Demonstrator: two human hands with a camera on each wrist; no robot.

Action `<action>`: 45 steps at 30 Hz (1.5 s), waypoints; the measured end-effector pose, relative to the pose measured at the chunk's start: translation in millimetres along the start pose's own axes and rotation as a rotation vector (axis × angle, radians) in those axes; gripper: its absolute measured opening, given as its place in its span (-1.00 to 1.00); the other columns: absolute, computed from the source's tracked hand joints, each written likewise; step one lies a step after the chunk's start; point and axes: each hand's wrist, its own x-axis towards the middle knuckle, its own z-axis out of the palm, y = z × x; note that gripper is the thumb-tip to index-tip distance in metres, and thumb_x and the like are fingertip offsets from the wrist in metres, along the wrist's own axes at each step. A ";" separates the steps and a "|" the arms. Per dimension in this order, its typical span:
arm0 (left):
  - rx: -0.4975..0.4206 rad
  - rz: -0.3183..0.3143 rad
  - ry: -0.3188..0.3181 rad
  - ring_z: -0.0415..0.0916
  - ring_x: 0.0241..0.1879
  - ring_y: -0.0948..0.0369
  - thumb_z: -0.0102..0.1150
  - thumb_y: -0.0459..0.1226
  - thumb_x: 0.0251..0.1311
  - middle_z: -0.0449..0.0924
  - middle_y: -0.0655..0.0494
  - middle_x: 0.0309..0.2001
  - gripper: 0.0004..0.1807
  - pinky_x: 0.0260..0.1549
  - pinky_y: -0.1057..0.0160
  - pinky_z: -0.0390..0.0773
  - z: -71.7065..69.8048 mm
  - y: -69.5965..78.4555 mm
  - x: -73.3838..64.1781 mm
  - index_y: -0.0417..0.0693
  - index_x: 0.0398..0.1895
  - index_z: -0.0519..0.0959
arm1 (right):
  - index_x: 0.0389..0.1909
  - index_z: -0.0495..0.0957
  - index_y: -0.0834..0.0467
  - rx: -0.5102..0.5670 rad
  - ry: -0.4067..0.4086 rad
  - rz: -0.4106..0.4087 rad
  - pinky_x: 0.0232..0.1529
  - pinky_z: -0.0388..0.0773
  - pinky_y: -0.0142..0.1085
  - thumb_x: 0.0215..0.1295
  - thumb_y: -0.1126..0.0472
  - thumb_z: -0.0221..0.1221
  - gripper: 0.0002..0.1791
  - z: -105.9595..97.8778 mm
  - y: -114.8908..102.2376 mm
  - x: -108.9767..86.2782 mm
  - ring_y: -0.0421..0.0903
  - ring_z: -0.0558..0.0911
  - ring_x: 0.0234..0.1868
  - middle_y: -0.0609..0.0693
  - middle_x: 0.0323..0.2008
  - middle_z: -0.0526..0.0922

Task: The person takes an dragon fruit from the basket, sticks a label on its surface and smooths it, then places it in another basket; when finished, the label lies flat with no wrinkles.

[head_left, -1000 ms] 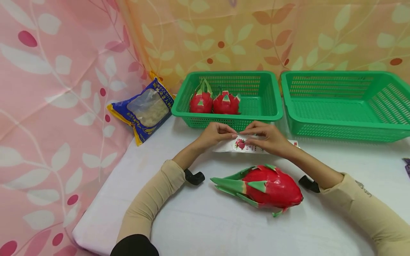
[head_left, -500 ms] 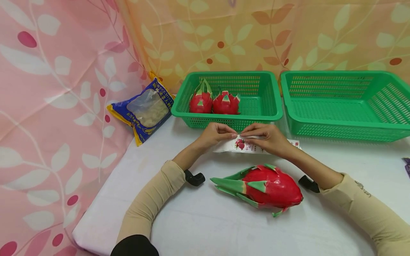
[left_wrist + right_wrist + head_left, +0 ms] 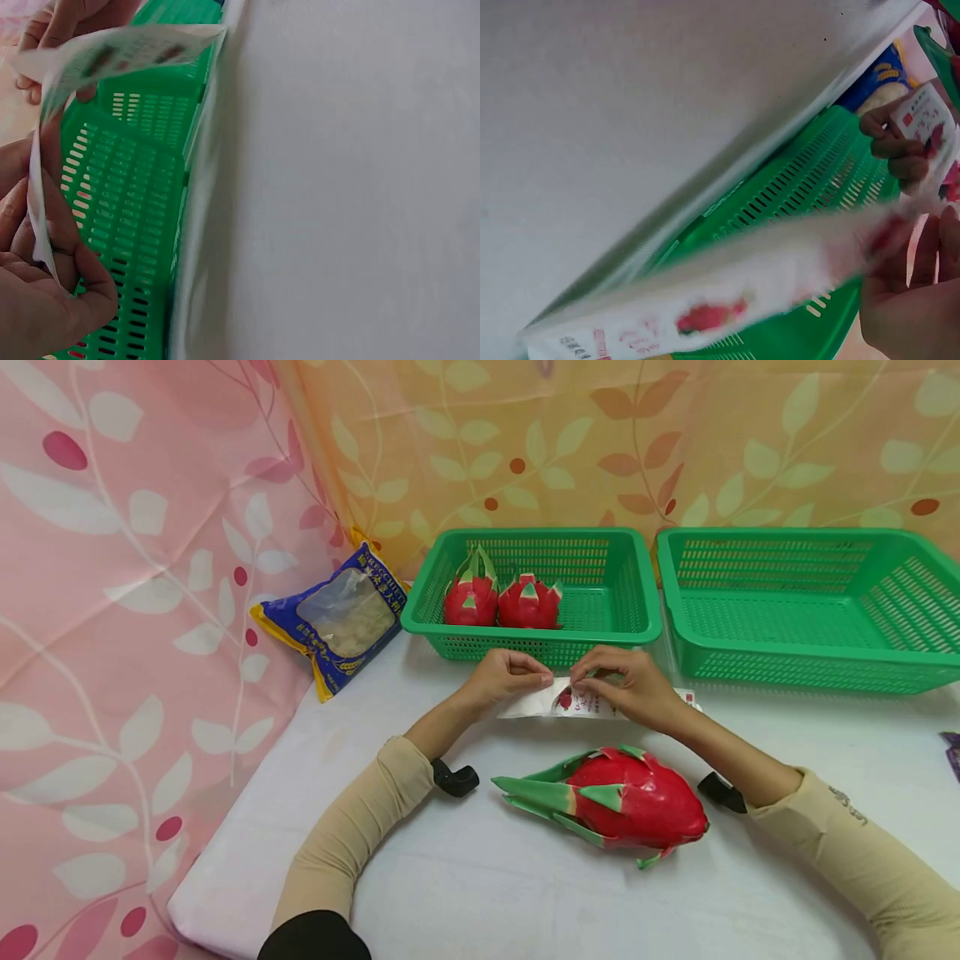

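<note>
My left hand pinches the left part of a white paper strip of labels between thumb and fingers. My right hand pinches the strip near its printed dragon fruit picture, where the paper looks bent. In the right wrist view, the label strip hangs out blurred beside the right hand. The left wrist view shows it curving up from the left hand. Nearer me on the table lies a large red dragon fruit with green tips, touched by neither hand.
Behind the hands stands a green basket holding two dragon fruits. Another green basket is to its right. A blue and yellow pasta bag leans at the left. Something purple shows at the right edge.
My right fingertips have moved slightly right, away from the left ones, and the printed picture on the strip is now bent and partly covered. The left hand has hardly moved.
</note>
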 end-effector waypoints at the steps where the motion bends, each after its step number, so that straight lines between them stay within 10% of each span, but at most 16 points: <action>1: 0.025 0.005 -0.002 0.55 -0.40 0.36 0.27 -0.35 0.06 0.69 0.09 -0.43 -0.77 -0.41 0.48 0.46 -0.3 -0.7 0.1 -0.35 -0.24 0.62 | -0.38 0.64 0.21 0.005 0.011 0.014 -0.20 0.53 -0.56 0.01 0.53 0.24 -0.81 -0.6 -0.6 -0.4 -0.33 0.57 -0.18 0.07 -0.33 0.66; 13: 0.346 0.106 -0.004 0.59 -0.37 0.31 0.29 -0.33 0.04 0.69 -0.07 -0.34 -0.87 -0.34 0.49 0.49 -9.2 -10.5 3.6 -0.22 -0.35 0.68 | -0.28 0.59 0.35 0.123 0.193 0.295 -0.40 0.52 -0.53 0.17 0.38 0.18 -0.88 -17.2 -12.3 -3.6 -0.33 0.59 -0.42 -0.27 -0.38 0.64; 22: 0.601 0.197 -0.006 0.61 -0.18 0.23 0.24 -0.29 0.10 0.71 0.04 -0.27 -0.81 -0.16 0.35 0.55 -13.3 -3.3 5.0 -0.16 -0.23 0.68 | -0.20 0.59 0.31 0.061 0.117 0.451 -0.44 0.48 -0.53 0.21 0.23 0.19 -0.77 -32.3 -17.7 -2.4 -0.33 0.56 -0.44 -0.30 -0.41 0.64; 35: 0.574 0.404 -0.005 0.52 -0.38 0.34 0.31 -0.18 0.04 0.69 0.18 -0.38 -0.83 -0.34 0.43 0.52 20.6 88.3 -22.4 -0.04 -0.32 0.68 | -0.21 0.63 0.26 -0.044 -0.060 0.477 -0.35 0.56 -0.51 0.20 0.18 0.20 -0.76 -51.5 -41.8 7.7 -0.31 0.65 -0.38 -0.18 -0.38 0.70; 45: 0.544 0.386 -0.023 0.51 -0.42 0.32 0.31 -0.22 0.04 0.67 0.16 -0.47 -0.88 -0.39 0.42 0.52 30.5 94.1 -27.9 -0.07 -0.41 0.67 | -0.18 0.62 0.28 0.011 -0.093 0.438 -0.27 0.59 -0.49 0.20 0.22 0.20 -0.76 -50.7 -58.0 7.0 -0.23 0.67 -0.32 -0.10 -0.32 0.70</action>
